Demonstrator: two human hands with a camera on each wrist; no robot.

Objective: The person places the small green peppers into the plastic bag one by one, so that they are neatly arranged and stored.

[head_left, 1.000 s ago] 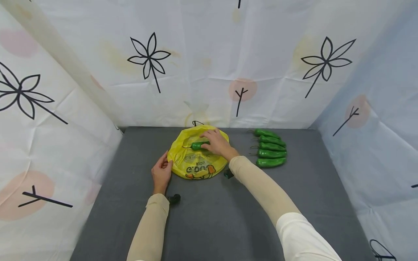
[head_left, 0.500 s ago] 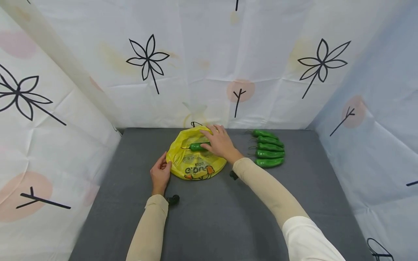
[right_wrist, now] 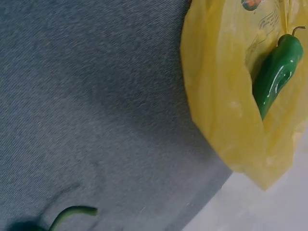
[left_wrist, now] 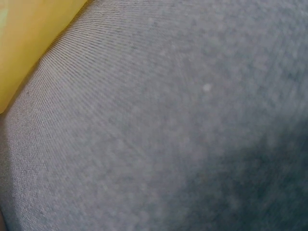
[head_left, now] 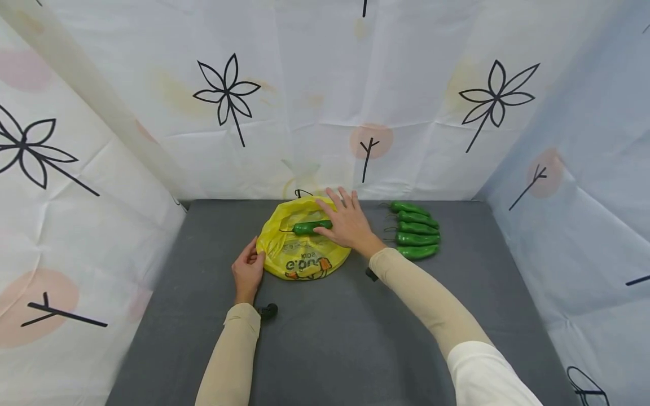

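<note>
While one green pepper (head_left: 307, 228) lies in the mouth of the yellow bag (head_left: 271, 260), stem pointing left, the right hand (head_left: 349, 225) is over its other end, fingers spread wide, not gripping anything; can't tell if the thumb's actually touching it. The left hand (head_left: 247, 273) has the bag's left edge pinched. Off to the right, five more peppers (head_left: 417, 228) sit in a row on the grey table (head_left: 325, 344), patterned white cloth (head_left: 406, 67) behind.

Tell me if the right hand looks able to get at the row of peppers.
Likely yes: the right hand appears to hold nothing, and only table shows between it and the row of peppers.
</note>
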